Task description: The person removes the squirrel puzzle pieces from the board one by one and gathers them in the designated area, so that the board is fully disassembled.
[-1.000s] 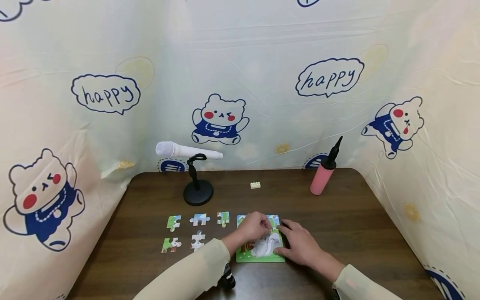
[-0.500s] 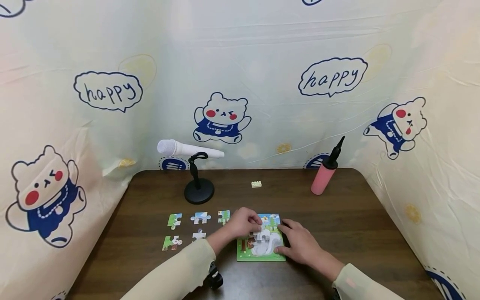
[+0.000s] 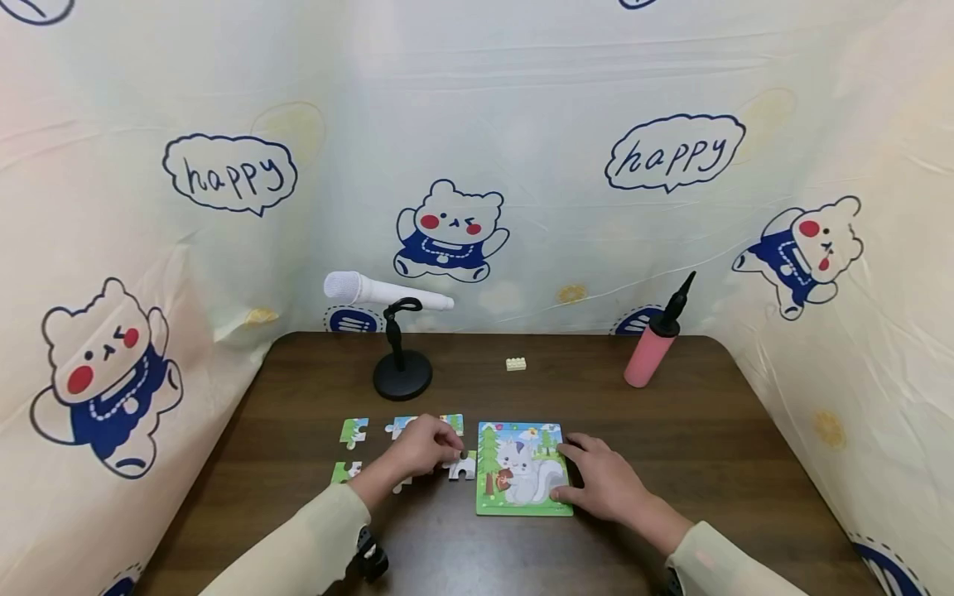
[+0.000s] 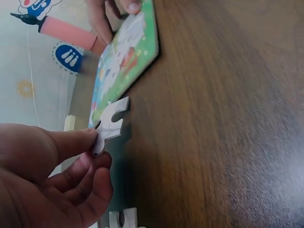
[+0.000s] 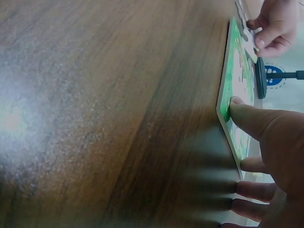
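Observation:
My left hand (image 3: pixel 425 447) pinches a whitish jigsaw piece (image 4: pixel 111 121) with a little green between thumb and fingers, just left of the puzzle board (image 3: pixel 522 510). The square board lies flat and shows a white squirrel, trees and a green border. In the head view my right hand (image 3: pixel 611 480) rests at the board's right side. Its thumb (image 5: pixel 242 111) presses on the green border, while the other fingers stretch along the edge. Loose jigsaw pieces (image 3: pixel 354 430) lie to the left in two rows, some partly hidden by the left hand and forearm.
A white microphone (image 3: pixel 387 291) sits on a black stand (image 3: pixel 402 377) at the back left. Behind the board lies a small cream toy brick (image 3: pixel 516 364). A pink hand pump (image 3: pixel 650 356) stands at the back right. Printed cloth (image 3: pixel 551 165) surrounds the brown table (image 3: pixel 671 430).
My left hand has moved from over the board to its left side, carrying the pinched piece, so the squirrel picture is uncovered. The right hand has stayed at the board's right side.

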